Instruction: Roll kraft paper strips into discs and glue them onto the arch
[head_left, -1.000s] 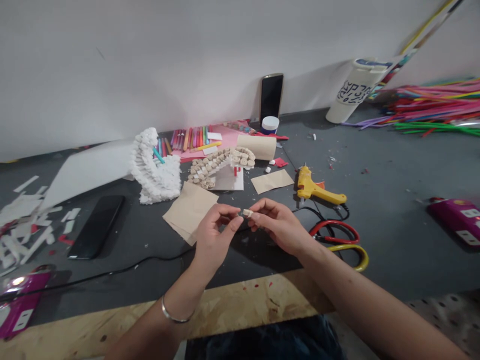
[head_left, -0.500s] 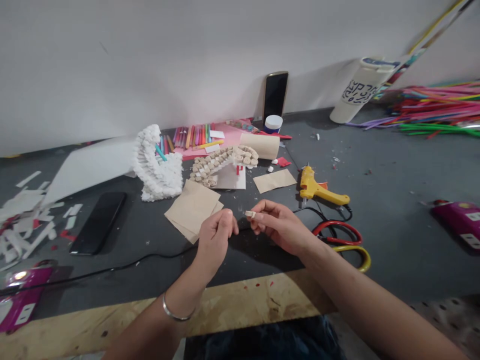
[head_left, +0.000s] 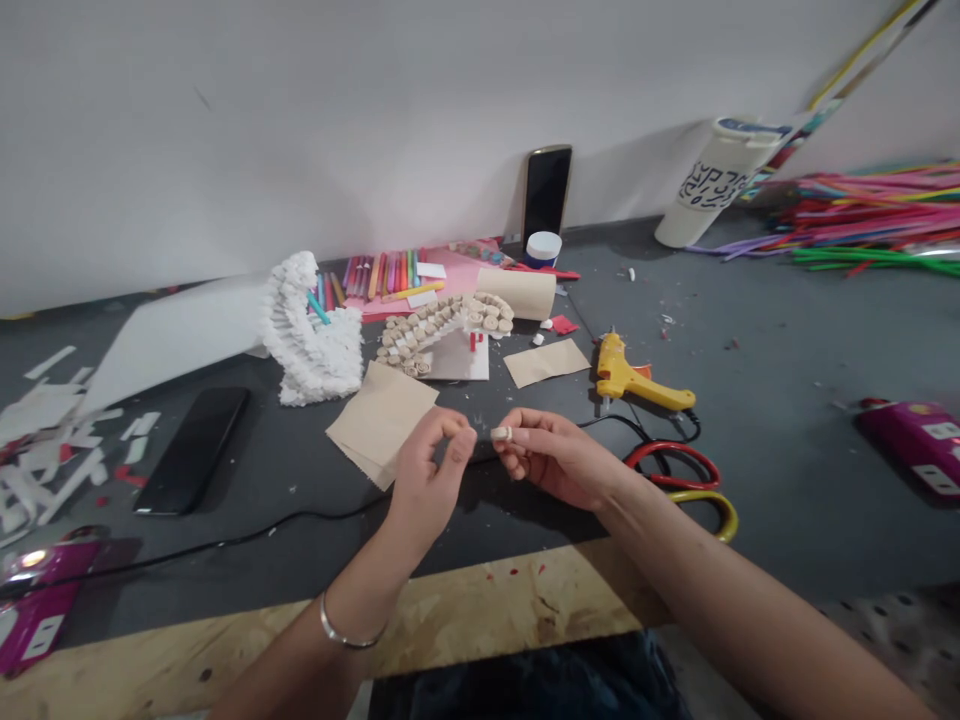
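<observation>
My right hand (head_left: pixel 555 460) pinches a small rolled beige paper piece (head_left: pixel 500 433) between thumb and fingertips, held above the grey table (head_left: pixel 787 420). My left hand (head_left: pixel 429 478), with a silver bangle on its wrist, is curled with fingertips pinched together just left of the roll; I cannot make out anything in it. Beige paper squares (head_left: pixel 384 417) lie under and behind the left hand. Further back stands a curved model covered in beige paper rolls (head_left: pixel 442 328), with a white frilled paper model (head_left: pixel 311 335) to its left.
A yellow glue gun (head_left: pixel 630 377) and red and yellow scissors (head_left: pixel 682 475) lie right of my hands. A black phone (head_left: pixel 192 448) and white paper scraps (head_left: pixel 52 440) lie left. Markers (head_left: pixel 382 272), a beige roll (head_left: pixel 517 292), a propped phone (head_left: pixel 545 190) and coloured sticks (head_left: pixel 870 225) are at the back.
My left hand let go of the roll, drew slightly away, then came back close to it with fingertips pinched. The right hand kept hold of the roll, sinking a little.
</observation>
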